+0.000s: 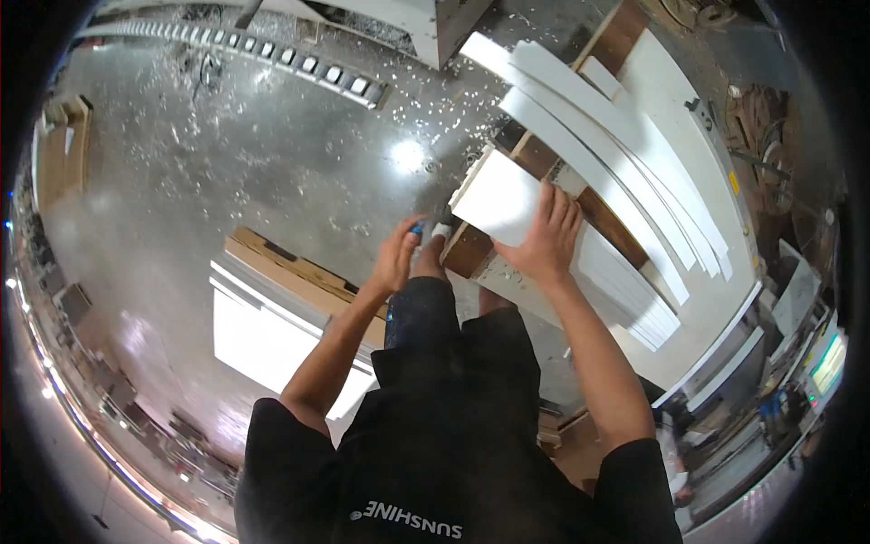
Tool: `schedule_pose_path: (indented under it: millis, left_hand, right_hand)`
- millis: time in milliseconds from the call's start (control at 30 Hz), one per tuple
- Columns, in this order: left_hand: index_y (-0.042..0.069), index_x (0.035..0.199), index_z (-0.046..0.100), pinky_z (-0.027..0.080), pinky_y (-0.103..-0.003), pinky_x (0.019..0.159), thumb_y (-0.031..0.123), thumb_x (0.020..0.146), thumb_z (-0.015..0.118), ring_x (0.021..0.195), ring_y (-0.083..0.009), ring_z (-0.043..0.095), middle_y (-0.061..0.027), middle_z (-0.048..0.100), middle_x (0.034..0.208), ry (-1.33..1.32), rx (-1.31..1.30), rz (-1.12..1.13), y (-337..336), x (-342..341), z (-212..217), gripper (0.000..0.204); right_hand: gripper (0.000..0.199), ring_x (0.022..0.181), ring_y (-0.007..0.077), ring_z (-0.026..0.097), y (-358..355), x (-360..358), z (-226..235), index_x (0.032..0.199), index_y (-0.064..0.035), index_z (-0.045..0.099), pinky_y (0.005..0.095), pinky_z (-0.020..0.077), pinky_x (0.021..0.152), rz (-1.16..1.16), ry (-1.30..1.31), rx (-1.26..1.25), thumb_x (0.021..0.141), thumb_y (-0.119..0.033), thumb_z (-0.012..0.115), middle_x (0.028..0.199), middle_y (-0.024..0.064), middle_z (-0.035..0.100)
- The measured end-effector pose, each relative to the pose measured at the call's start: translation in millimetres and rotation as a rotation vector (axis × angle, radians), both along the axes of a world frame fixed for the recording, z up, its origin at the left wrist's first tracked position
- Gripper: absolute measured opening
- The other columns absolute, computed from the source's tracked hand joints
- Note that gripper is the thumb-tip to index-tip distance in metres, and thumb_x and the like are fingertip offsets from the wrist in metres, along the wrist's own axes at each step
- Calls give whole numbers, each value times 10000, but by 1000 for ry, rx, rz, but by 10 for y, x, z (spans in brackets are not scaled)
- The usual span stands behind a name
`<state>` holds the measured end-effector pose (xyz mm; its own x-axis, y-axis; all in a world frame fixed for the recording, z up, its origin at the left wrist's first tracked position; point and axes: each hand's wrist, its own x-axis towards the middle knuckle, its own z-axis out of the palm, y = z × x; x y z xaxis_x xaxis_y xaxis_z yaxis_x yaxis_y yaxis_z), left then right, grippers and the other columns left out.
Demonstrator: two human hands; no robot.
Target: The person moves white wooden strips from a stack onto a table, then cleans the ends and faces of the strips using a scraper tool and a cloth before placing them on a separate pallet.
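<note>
My right hand (549, 227) grips a short white panel (497, 201) by its right edge, fingers at the far side and thumb at the near side. The panel lies at the left end of a work surface with brown wooden strips (468, 251). Its left edge looks rough, with pale chips along it. To the left of that edge, my left hand (396, 255) is closed around a small tool with a blue part (418, 227), whose exact kind I cannot make out. That hand is apart from the panel, above my leg.
Several long white strips (616, 136) lie fanned across the worktable (666, 91) at the right. White panels (263, 331) and brown cardboard (290, 265) are stacked at the lower left. White chips litter the grey floor (308, 154). A roller track (308, 65) runs along the back; a lit screen (828, 364) stands far right.
</note>
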<state>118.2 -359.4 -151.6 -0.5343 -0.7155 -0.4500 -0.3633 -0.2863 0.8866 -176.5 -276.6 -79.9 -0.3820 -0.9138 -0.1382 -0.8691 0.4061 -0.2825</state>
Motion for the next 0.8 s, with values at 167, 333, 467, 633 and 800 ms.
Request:
schedule_pose_path:
  millis: [167,333,467,633,800]
  left_hand:
    - [61,1472,595,495,-467,999,383,1149,447,1062,-414,633,-198,668,1170,51,-162,-30,226,-239,-122,480]
    - [79,1458,607,486,-448,976,362,1143,456,1057,-395,615,-173,629,1082,87,-117,-56,63,-292,-287,449]
    - [71,1443,618,481,-430,934,361,1139,460,1016,-381,604,-172,597,1031,160,-97,-110,-12,-200,-304,449]
    - [46,1455,614,465,-439,1065,426,1161,405,1167,-380,645,-198,671,1209,94,-12,-223,-135,-175,-363,524]
    - [27,1436,619,472,-436,1043,426,1164,397,1130,-382,642,-195,665,1164,96,-56,-170,-162,-401,-442,531]
  right_hand:
    - [1281,1370,451,419,-27,33,-31,1609,14,296,600,293,1180,49,57,-4,628,-494,945,1479,249,437]
    - [1298,1363,448,404,-19,26,-84,1611,14,283,592,295,1163,73,67,-10,621,-495,950,1470,263,424]
    - [1299,1351,443,401,-27,23,-76,1609,11,282,590,299,1149,73,65,-10,618,-495,954,1463,260,419]
    - [1280,1352,437,406,-32,13,-59,1601,5,294,586,296,1155,57,53,20,620,-488,952,1458,244,425]
    - [1252,1352,429,413,-54,-2,-32,1584,0,313,583,297,1158,61,48,2,615,-471,950,1444,228,432]
